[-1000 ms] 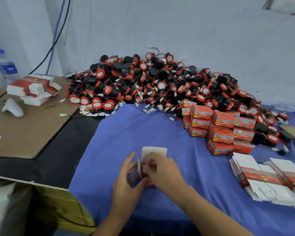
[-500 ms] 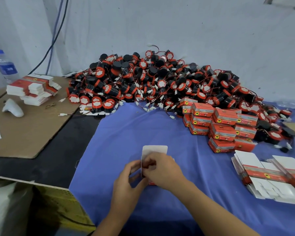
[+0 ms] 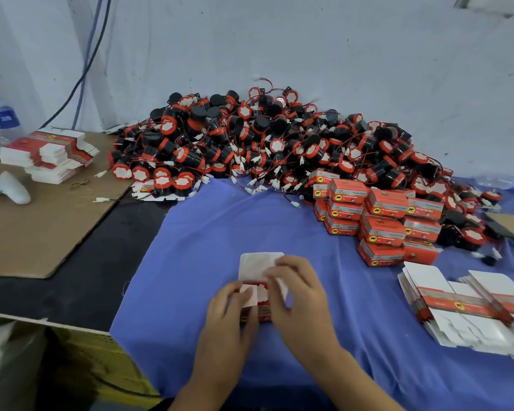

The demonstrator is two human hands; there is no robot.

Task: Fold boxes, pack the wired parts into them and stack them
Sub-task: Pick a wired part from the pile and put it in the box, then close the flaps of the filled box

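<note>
Hundreds of wired parts (image 3: pixel 279 143) lie heaped at upper centre against the grey wall (image 3: pixel 309 40), and only a small stack of packed boxes (image 3: pixel 380 221) stands at middle right, so I judge most of the job is left. At lower centre, over the blue cloth (image 3: pixel 220 232), the left hand (image 3: pixel 229 318) and right hand (image 3: pixel 300 298) both grip 1 box (image 3: pixel 260 264), its white flap raised. Flat blanks (image 3: pixel 463 304) wait at lower right, with more on the cardboard (image 3: pixel 42 232) at upper left.

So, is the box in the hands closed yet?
Open. On the box, the white top flap stands untucked above the right hand; the left hand holds a side flap.
</note>
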